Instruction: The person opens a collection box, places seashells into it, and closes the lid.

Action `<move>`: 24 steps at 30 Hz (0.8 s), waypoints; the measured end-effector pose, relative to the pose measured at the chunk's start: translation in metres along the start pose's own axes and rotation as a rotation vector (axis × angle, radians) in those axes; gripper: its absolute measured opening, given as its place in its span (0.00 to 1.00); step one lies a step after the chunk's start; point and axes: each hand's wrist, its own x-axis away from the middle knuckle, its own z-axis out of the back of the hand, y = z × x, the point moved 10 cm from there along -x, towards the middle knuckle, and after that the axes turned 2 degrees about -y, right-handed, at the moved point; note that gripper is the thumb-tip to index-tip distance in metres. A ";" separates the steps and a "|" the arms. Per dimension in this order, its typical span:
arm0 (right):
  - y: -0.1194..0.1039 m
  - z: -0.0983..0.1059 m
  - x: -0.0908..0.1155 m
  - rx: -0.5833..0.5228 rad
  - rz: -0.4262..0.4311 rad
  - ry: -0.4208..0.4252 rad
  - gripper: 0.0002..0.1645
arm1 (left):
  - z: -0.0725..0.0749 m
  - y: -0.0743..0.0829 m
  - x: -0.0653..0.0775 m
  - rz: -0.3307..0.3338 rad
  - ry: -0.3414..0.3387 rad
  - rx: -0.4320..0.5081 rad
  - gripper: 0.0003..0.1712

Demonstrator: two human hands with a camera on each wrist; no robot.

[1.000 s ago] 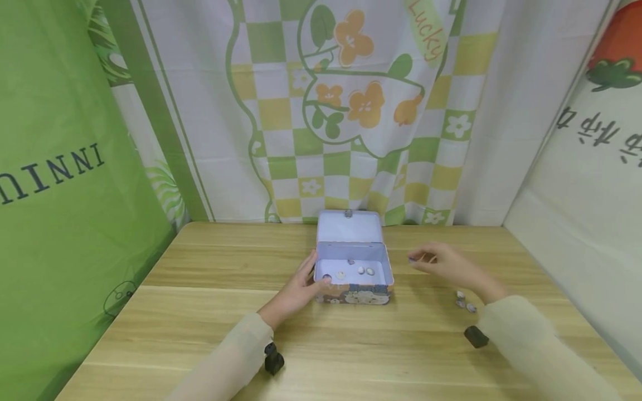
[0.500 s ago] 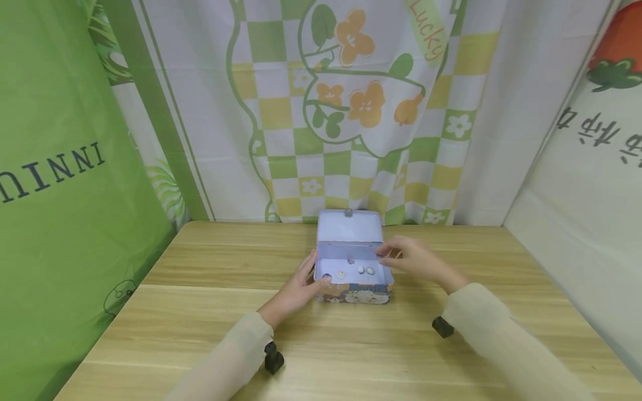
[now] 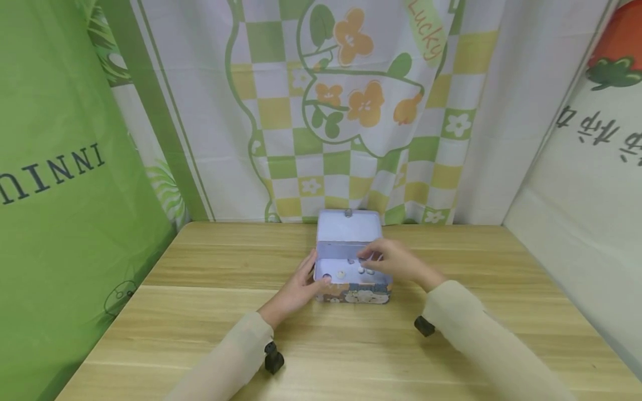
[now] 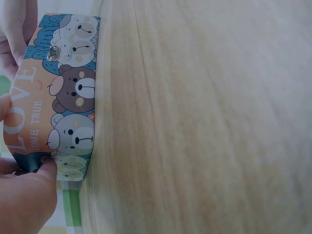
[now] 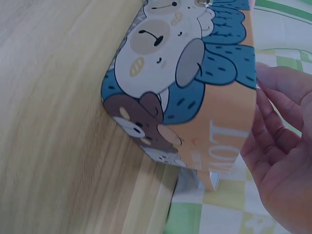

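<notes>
A small tin box [image 3: 368,297] with cartoon bears and orange lettering stands with its lid [image 3: 349,227] raised at the back. My left hand [image 3: 300,285] grips its left front corner, thumb on the front wall [image 4: 73,92] and fingers along the side. Over the right part of the box, my right hand [image 3: 401,264] has thumb and forefinger brought together. A tiny dark bit of a small piece [image 5: 257,80] shows at those fingertips in the right wrist view; the tin's wall hides the rest. Several small pebble-like pieces [image 3: 341,274] lie on the box floor.
The box stands on a wood-grain table [image 3: 215,334], toward the back edge. A patterned curtain [image 3: 281,139] hangs right behind it. Green cloth [image 3: 60,223] closes off the left side and white cloth [image 3: 577,223] the right.
My right hand has moved left from the table to over the open box. Its sleeve now covers the spot where several small pieces lay. My left hand has stayed put.
</notes>
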 end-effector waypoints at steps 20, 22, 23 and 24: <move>0.010 -0.017 -0.005 0.020 0.008 0.090 0.13 | -0.002 0.002 0.001 -0.004 -0.013 -0.007 0.52; 0.010 -0.017 -0.003 0.029 0.005 0.108 0.13 | -0.002 0.002 0.001 0.006 -0.012 -0.008 0.52; 0.010 -0.017 -0.002 0.034 0.006 0.116 0.13 | -0.002 0.002 0.001 0.006 -0.011 -0.007 0.52; 0.010 -0.017 -0.002 0.034 0.007 0.123 0.13 | -0.002 0.002 0.001 0.009 -0.011 -0.004 0.52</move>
